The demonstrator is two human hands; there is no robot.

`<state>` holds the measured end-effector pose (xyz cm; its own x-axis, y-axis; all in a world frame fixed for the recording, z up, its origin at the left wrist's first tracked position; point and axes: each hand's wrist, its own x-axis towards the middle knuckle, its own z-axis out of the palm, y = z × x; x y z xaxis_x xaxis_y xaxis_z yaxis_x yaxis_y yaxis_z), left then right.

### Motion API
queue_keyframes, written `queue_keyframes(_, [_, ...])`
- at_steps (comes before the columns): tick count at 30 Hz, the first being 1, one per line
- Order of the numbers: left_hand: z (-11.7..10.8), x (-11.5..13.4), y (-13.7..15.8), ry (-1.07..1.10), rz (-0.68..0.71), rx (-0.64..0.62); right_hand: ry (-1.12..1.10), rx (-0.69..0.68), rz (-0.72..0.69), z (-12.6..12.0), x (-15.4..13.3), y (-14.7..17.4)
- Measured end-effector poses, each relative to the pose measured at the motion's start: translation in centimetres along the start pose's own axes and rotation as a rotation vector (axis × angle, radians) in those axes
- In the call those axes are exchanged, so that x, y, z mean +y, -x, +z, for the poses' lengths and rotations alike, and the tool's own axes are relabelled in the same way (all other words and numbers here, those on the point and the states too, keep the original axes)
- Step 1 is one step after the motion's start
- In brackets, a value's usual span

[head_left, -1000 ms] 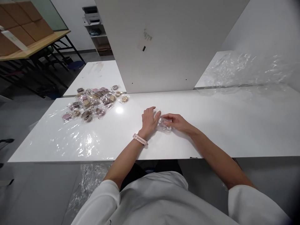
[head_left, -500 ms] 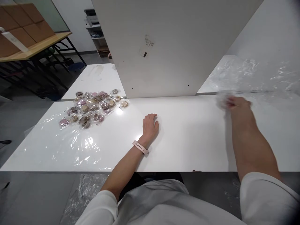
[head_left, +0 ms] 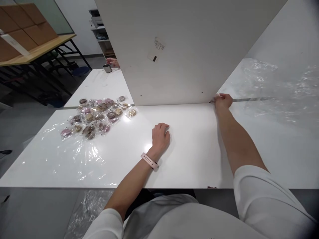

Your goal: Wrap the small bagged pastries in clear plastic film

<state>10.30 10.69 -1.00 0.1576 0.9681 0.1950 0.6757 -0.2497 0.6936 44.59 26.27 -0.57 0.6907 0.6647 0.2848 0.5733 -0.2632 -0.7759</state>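
Observation:
My left hand point(head_left: 160, 136) rests on the white table point(head_left: 189, 149), fingers loosely bent and thumb apart, holding nothing. A pink band point(head_left: 149, 161) is round that wrist. My right hand point(head_left: 223, 100) reaches to the lower right corner of the upright white panel point(head_left: 174, 76). Its fingers are pinched on a small clear-wrapped thing, mostly hidden by the hand and hard to make out. To the left of my left hand lies a pile of clear-wrapped round cookies point(head_left: 99, 116), brown, pink and yellowish. One wrapped cookie point(head_left: 132, 113) sits at the pile's right edge.
Clear plastic sheeting point(head_left: 259, 71) lies crumpled at the right, with more plastic point(head_left: 87, 209) below the table. Behind the panel, another person's hand point(head_left: 113, 62) is beside a metal cup point(head_left: 107, 68). A wooden table point(head_left: 50, 43) bears cardboard boxes point(head_left: 27, 25) at far left.
My right hand has moved left to the panel's lower right corner. My left hand stays nearly in place. The other person's hand and the cup have come into view behind the panel.

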Motion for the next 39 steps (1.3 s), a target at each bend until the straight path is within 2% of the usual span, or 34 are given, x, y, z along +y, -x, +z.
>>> queue_keyframes(3, [0.2,-0.2,-0.1,0.006,0.009,-0.002,0.124,0.087,-0.004,-1.0,0.3,1.5])
queue_keyframes(6, [0.2,-0.3,-0.1,0.014,0.010,-0.010,0.310,0.287,-0.084,-3.5,1.3,2.5])
queue_keyframes(8, [0.1,-0.3,-0.2,0.017,0.006,-0.019,0.431,0.294,0.012,-5.5,2.3,2.8])
queue_keyframes(10, [0.1,-0.2,-0.1,0.019,0.003,-0.032,0.487,0.139,0.146,-7.8,3.6,3.5])
queue_keyframes(11, [0.0,-0.2,-0.1,0.022,0.002,-0.036,0.499,0.042,0.166,-9.0,4.3,4.3])
queue_keyframes(13, [0.0,-0.1,-0.1,0.035,0.003,-0.038,0.507,-0.083,0.114,-11.4,5.4,7.1])
queue_keyframes(16, [-0.4,0.1,-0.1,0.077,-0.013,-0.031,0.542,-0.167,-0.046,-14.5,5.4,15.0])
queue_keyframes(18, [-0.8,0.3,-0.1,0.137,-0.060,-0.027,0.598,-0.297,-0.251,-16.1,4.0,21.9])
queue_keyframes(21, [-1.7,0.7,0.1,0.309,-0.147,-0.056,0.427,-0.518,-0.429,-18.2,-0.1,31.7])
queue_keyframes(23, [-2.3,1.1,0.5,0.415,-0.191,-0.108,0.194,-0.773,-0.514,-19.8,-3.0,35.8])
queue_keyframes(24, [-2.6,1.4,0.9,0.436,-0.204,-0.145,0.075,-0.875,-0.525,-20.7,-4.2,36.8])
queue_keyframes(25, [-2.8,1.6,1.3,0.428,-0.208,-0.186,-0.026,-0.925,-0.511,-21.5,-5.1,37.0])
queue_keyframes(26, [-2.9,1.9,1.7,0.395,-0.201,-0.225,-0.092,-0.892,-0.472,-22.3,-5.4,36.5])
queue_keyframes(27, [-3.0,2.1,2.2,0.343,-0.183,-0.256,-0.116,-0.777,-0.414,-22.9,-5.4,35.3])
queue_keyframes(30, [-2.9,2.6,3.3,0.172,-0.105,-0.289,0.021,-0.244,-0.203,-22.6,-3.2,29.5])
queue_keyframes(31, [-2.8,2.8,3.5,0.131,-0.087,-0.293,0.084,-0.182,-0.144,-21.6,-2.2,27.4])
queue_keyframes(32, [-2.6,2.9,3.7,0.096,-0.073,-0.299,0.139,-0.219,-0.095,-20.3,-1.4,25.6])
queue_keyframes(34, [-2.2,3.2,3.9,0.040,-0.058,-0.324,0.171,-0.389,-0.076,-17.1,-0.3,23.5])
queue_keyframes(37, [-2.6,3.2,4.2,0.046,-0.072,-0.350,0.006,-0.573,-0.142,-13.0,-0.6,23.5])
queue_keyframes(39, [-3.8,2.6,4.4,0.222,-0.129,-0.363,-0.108,-0.636,-0.154,-11.8,-1.6,24.1])
